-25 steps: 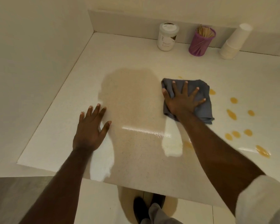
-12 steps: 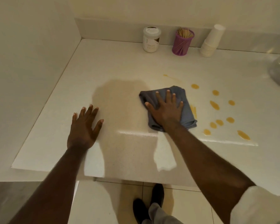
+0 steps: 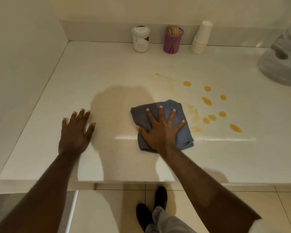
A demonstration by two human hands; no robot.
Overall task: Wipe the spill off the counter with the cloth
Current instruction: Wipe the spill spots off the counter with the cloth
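Observation:
A folded grey-blue cloth (image 3: 183,115) lies on the pale counter (image 3: 107,68). My right hand (image 3: 160,130) presses flat on the cloth with the fingers spread. Several orange drops of the spill (image 3: 207,100) dot the counter just right of the cloth, with faint smears (image 3: 192,111) beside its right edge and a thin streak (image 3: 163,76) farther back. My left hand (image 3: 75,132) rests flat on the bare counter to the left, fingers apart, holding nothing.
Against the back wall stand a white lidded jar (image 3: 140,38), a purple cup of wooden sticks (image 3: 172,40) and a stack of white paper cups (image 3: 201,39). A grey rounded vessel (image 3: 281,59) sits at the far right. A side wall closes the left.
My right hand has slid the cloth toward me and leftward, away from the drops, leaving smears where it passed. The left hand has stayed flat in place.

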